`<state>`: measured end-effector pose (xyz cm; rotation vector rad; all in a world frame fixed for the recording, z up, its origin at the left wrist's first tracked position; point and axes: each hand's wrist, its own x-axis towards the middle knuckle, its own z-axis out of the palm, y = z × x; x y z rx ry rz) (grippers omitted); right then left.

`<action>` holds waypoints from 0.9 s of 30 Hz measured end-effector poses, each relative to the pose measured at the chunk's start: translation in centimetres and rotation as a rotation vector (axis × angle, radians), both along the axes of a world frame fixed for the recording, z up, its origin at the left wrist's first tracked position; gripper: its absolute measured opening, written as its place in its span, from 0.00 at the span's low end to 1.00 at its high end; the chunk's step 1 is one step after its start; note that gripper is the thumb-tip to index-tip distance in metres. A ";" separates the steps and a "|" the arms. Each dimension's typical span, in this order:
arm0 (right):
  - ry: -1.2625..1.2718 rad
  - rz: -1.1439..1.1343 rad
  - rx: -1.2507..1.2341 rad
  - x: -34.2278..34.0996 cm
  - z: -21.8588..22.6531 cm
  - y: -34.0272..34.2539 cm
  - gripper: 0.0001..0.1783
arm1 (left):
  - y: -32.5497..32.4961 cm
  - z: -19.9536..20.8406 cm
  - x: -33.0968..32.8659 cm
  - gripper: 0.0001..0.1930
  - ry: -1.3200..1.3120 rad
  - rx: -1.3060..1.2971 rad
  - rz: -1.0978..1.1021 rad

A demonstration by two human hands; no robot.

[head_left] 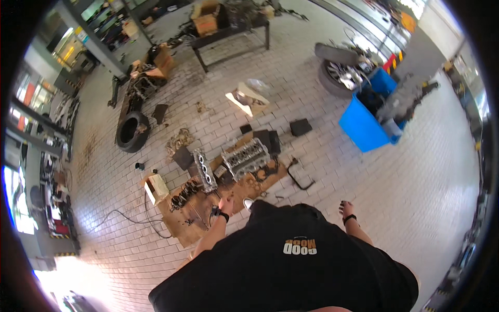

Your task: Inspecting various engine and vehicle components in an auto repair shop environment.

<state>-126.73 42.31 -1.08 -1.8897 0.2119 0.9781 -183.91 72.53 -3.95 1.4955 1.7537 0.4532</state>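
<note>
Work the left hand (227,205) gently below the cylinder head (205,170) just beyond, cannot tell if clamped, with right hand (345,209) spread.

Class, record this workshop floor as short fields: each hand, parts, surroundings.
Left hand: at the cardboard sheet; grip too small to read
Right hand: out over the tiled floor; no held thing visible
Parts on cardboard: cylinder head; narrow metal part with round openings
Surroundings: blue bin at right, tyre at left
</note>
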 end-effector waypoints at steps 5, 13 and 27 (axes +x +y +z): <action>-0.029 -0.108 0.043 2.1 -0.1 -10.5 0.14 | -3.0 -4.0 7.0 0.14 0.015 -0.020 -0.128; -0.057 -0.330 0.010 5.8 2.5 -24.3 0.14 | -7.3 -4.8 17.8 0.11 -0.093 -0.183 -0.088; -0.272 -0.123 0.184 14.2 7.8 -17.1 0.16 | -4.8 1.2 41.3 0.12 -0.013 -0.150 -0.342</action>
